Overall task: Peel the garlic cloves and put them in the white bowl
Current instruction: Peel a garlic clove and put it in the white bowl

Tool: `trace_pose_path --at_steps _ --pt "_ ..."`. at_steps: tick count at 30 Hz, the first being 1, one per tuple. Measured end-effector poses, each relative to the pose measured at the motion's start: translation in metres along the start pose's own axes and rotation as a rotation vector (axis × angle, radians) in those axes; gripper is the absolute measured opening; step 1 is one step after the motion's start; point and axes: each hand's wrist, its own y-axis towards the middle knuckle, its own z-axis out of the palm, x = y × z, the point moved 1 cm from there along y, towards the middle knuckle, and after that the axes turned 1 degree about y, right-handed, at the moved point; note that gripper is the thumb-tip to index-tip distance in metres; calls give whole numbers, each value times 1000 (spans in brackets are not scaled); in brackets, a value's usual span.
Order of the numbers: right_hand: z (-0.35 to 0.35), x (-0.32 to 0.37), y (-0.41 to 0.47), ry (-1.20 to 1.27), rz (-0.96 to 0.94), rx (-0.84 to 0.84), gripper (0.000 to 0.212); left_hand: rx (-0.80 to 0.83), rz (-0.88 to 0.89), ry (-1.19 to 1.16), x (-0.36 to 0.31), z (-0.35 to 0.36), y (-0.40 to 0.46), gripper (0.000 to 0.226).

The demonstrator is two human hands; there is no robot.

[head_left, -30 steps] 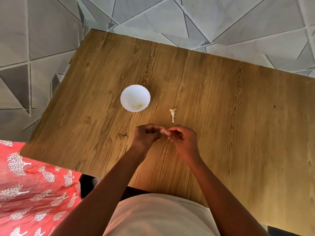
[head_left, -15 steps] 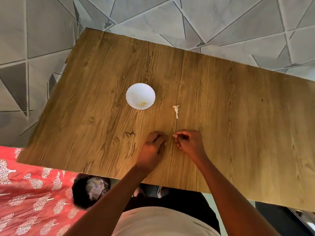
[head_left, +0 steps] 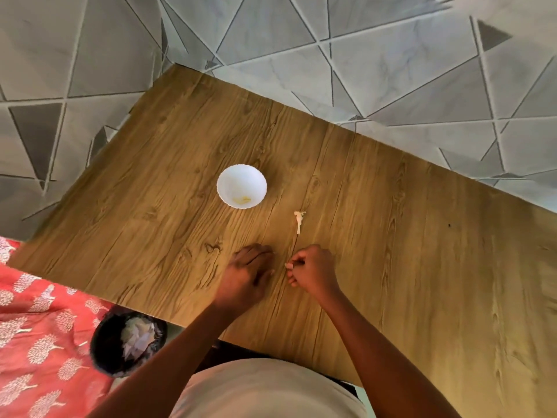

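The white bowl [head_left: 241,179] stands on the wooden table [head_left: 391,267] at mid-left, with a few pale yellow peeled garlic cloves [head_left: 241,200] in its bottom. A scrap of garlic skin and stem [head_left: 299,220] lies to the bowl's right. Just below that scrap, my right hand [head_left: 313,271] has its fingers curled and pinches a small pale garlic clove [head_left: 288,265] at the fingertips. My left hand [head_left: 248,271] lies palm down beside it, a short gap away, fingers resting on the tabletop; nothing shows in it.
A black waste bin [head_left: 104,342] with crumpled scraps inside stands on the floor under the table's near-left edge. Red patterned cloth [head_left: 36,327] covers the lower left. Grey tiled floor [head_left: 391,55] surrounds the table's far and left sides.
My hands, which pinched the clove together a second ago, have parted. The left hand has dropped flat onto the table; the right keeps the clove. The camera view shifted, showing the bin.
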Motion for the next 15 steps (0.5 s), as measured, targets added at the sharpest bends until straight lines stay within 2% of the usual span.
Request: trace_pose_path --at_steps 4,8,15 --pt "-3 14 15 -103 105 62 12 -12 -14 17 -4 -1 1 33" --pt "3 22 25 -201 117 30 22 -4 -17 9 -5 -3 0 33" --pt "2 40 14 -532 -25 14 16 8 -2 19 -3 -3 1 34"
